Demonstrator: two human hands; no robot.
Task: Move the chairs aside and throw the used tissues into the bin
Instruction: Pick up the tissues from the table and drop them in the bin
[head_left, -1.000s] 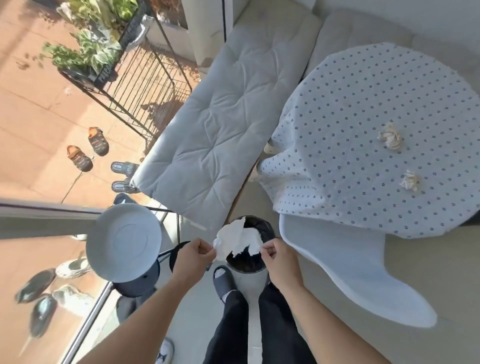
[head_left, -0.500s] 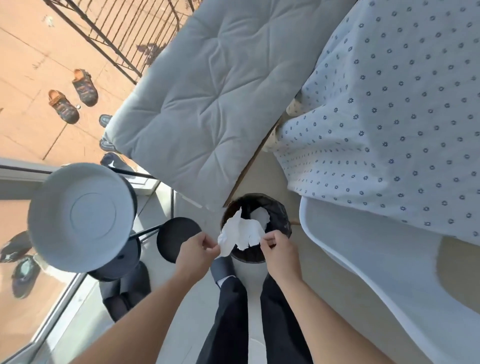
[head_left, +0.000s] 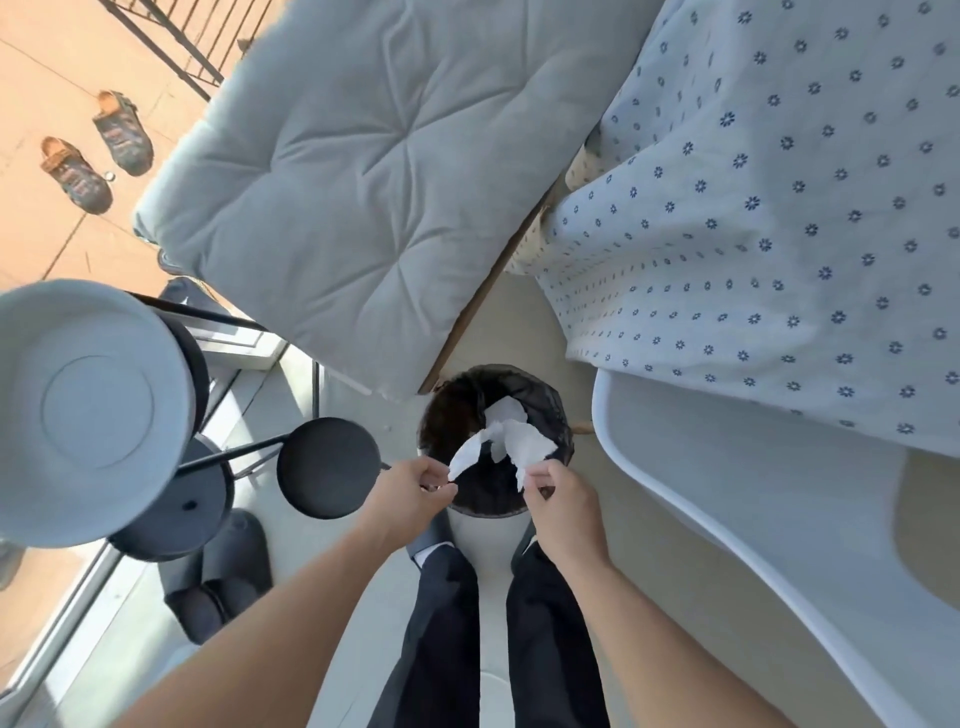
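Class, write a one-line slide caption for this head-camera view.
Both bare hands, left hand and right hand, hold a crumpled white tissue over the round black-lined bin.

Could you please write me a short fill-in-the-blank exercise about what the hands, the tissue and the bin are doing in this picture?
1. The crumpled white tissue is held by ____ hands, the left hand and the right hand.
2. The tissue hangs directly above the round bin lined with a ____ bag.
3. The white moulded plastic chair stands on the bin's ____ side.
4. The blue-flowered white tablecloth partly overhangs the ____.

Missing words: both; black; right; chair
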